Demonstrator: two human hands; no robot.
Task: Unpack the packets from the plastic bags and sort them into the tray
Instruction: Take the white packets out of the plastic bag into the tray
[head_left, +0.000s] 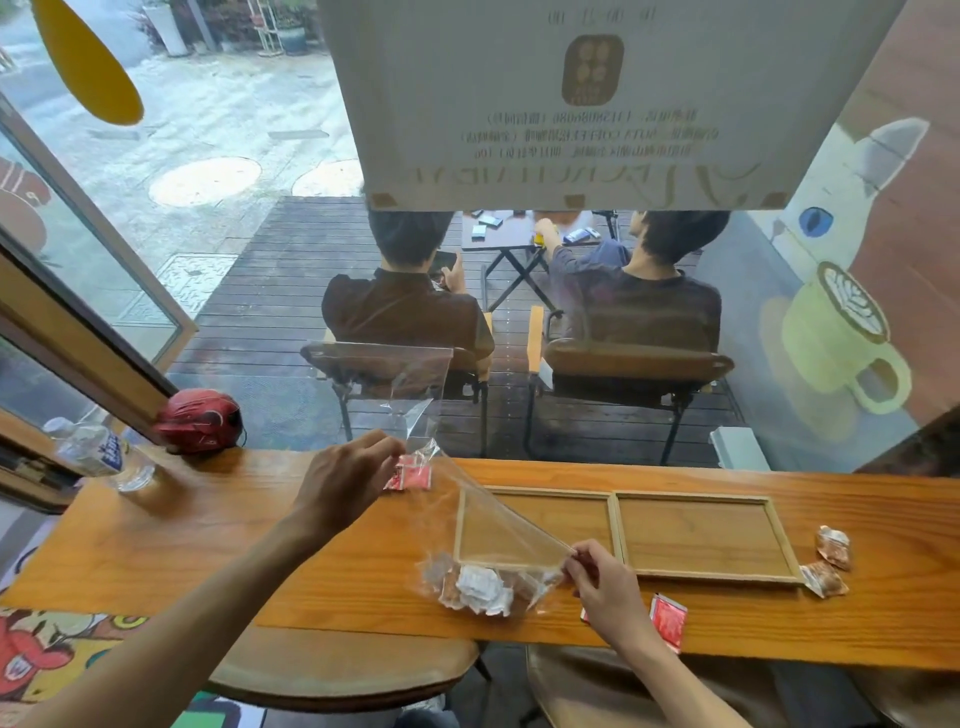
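A clear plastic bag (488, 525) is stretched across the wooden counter between both hands. My left hand (345, 480) pinches its upper left part; my right hand (605, 582) pinches its edge near the tray's front rail. White and brown packets (480, 590) bunch in the bag's low end. A second clear bag (410, 384) rises above my left hand. Red packets (413, 475) lie behind that hand. The two-compartment wooden tray (615, 525) holds nothing in either compartment. Another red packet (670, 621) lies beside my right hand.
Two brown packets (828, 564) lie off the tray's right end. A water bottle (101, 454) and a red helmet (200, 421) sit at the counter's far left. A window runs along the counter's back edge; two people sit outside. Stools stand below the counter.
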